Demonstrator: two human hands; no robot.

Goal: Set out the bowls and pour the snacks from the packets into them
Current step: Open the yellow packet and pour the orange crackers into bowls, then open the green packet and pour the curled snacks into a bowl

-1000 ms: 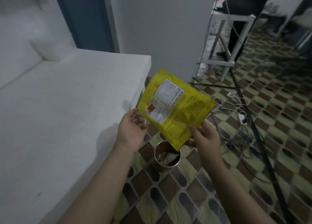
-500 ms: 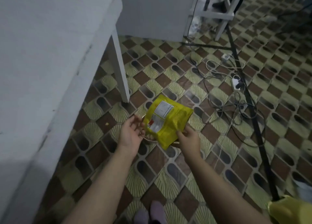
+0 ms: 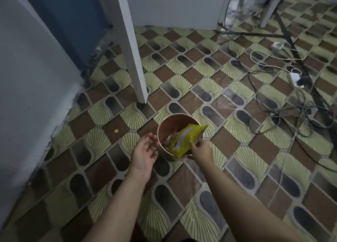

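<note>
- Packet, yellow, now lies across the mouth of the metal bowl on the patterned floor, one end dipped inside, the far corner poking over the rim.
- Right hand pinches the packet's near edge from the right side of the bowl.
- Left hand is off the packet, palm up, fingers loosely spread, holding nothing, just beside the bowl's left rim; whether it touches the rim I cannot tell.
- Change from a second ago: the packet was held up high in both hands, above the bowl, beside the white table top. Half a second ago it was lower, close over the bowl, left fingers near its edge. Now it is down in the bowl and carried by one hand only.
- Camera has dipped too: the table top is gone from view, its white leg and the floor fill the frame.
- Reading: pouring into this bowl looks finished or nearly so; pale contents show dimly under the packet, too blurred to name.
- One small crumb lies on a brown tile left of the bowl, well apart from it.
- Cables tangle on the floor to the right, clear of the work.
- Only one bowl is in view; others, if any, remain to be set out and filled.
</note>
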